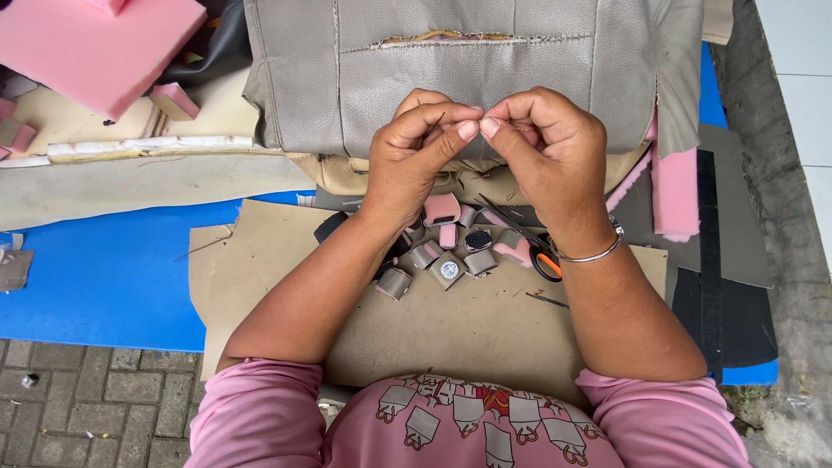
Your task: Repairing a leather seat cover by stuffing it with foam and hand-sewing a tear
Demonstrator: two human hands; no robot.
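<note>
Pinching something too small to see, both hands (481, 143) meet

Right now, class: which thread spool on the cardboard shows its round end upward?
The middle front spool: its pale circular end faces up, while the others lie on their sides.

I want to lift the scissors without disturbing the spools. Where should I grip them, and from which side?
Take the scissors by the orange handle loop, coming from the right beside the right hand's wrist. The blades point up-left toward the spools, so the handle end lies farthest from them.
</note>
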